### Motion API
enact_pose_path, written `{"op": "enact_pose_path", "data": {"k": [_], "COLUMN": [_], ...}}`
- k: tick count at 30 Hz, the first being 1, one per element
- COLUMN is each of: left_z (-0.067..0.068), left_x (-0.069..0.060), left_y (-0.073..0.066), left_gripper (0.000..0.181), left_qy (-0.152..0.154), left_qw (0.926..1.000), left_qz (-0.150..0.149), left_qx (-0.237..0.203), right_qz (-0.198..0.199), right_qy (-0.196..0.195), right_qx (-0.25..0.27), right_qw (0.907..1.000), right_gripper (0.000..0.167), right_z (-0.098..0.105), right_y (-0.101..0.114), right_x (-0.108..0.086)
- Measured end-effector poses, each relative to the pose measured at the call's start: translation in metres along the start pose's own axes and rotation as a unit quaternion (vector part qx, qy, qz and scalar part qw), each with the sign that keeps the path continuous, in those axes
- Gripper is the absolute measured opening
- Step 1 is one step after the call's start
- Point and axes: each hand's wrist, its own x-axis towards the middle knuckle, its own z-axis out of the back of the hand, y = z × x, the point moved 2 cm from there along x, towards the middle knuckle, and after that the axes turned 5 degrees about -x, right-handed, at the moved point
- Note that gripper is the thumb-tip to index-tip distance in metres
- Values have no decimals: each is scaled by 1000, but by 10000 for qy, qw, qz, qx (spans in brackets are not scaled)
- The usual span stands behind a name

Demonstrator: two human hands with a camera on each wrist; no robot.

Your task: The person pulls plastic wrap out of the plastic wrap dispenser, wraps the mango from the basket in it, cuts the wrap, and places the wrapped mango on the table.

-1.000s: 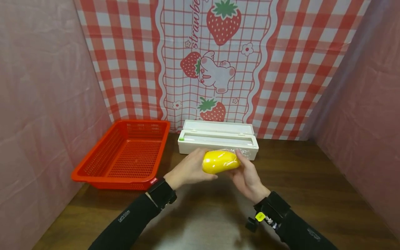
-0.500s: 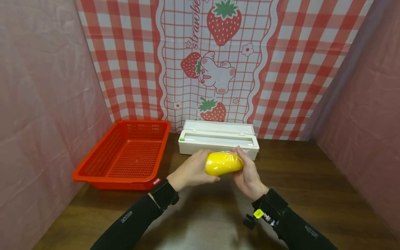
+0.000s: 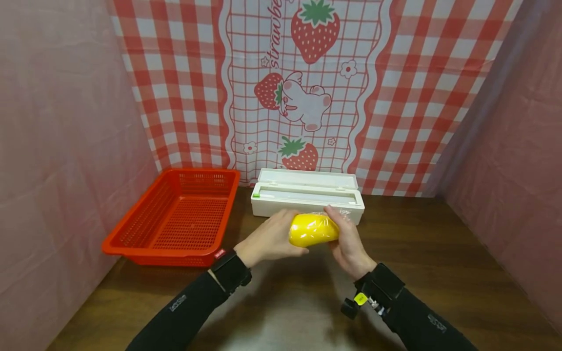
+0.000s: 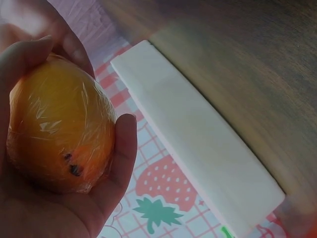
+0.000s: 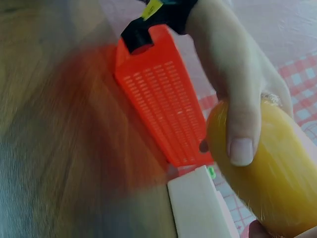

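A yellow mango [image 3: 312,230] wrapped in clear cling film is held in the air between both hands, in front of the white cling film dispenser [image 3: 303,209]. My left hand [image 3: 273,239] cups one end; in the left wrist view its fingers curl around the mango [image 4: 59,129], whose skin shows dark spots there. My right hand [image 3: 348,243] grips the other end. In the right wrist view the thumb [image 5: 242,134] presses flat on the wrapped mango [image 5: 277,173]. Loose film shows near the right fingers. The far side of the mango is hidden.
A red perforated plastic basket [image 3: 193,222] stands on the wooden table [image 3: 421,273] at the left. The dispenser's lid [image 3: 307,178] is raised at the back, before a strawberry-patterned checked cloth [image 3: 303,97]. Pink cloth walls flank both sides.
The mango and both hands have shifted slightly to the right. My right thumb has moved in over the top of the mango's right end.
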Motion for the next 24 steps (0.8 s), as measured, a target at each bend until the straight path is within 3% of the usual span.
{"op": "enact_pose_path", "data": {"k": [4, 10, 13, 17, 24], "left_z": [1, 1, 3, 5, 5], "left_x": [0, 0, -1, -1, -2], "left_y": [0, -2, -3, -3, -3], "left_gripper": [75, 73, 73, 73, 73], "left_qy": [-2, 47, 124, 222, 290], "left_qw": [10000, 9999, 9999, 9996, 9993], "left_qz": [-33, -76, -14, 43, 77], "left_qx": [25, 52, 98, 176, 228], "right_qz": [192, 206, 412, 708, 868], "right_qy": [-2, 136, 258, 227, 130], "right_qx": [-289, -829, -1232, -1975, -3070], "right_qw": [9994, 9963, 9912, 9775, 9476], "right_gripper": [35, 49, 49, 49, 50], "right_z": [2, 5, 6, 6, 7], "right_y": [0, 1, 1, 1, 3], "right_x": [0, 0, 0, -1, -4]}}
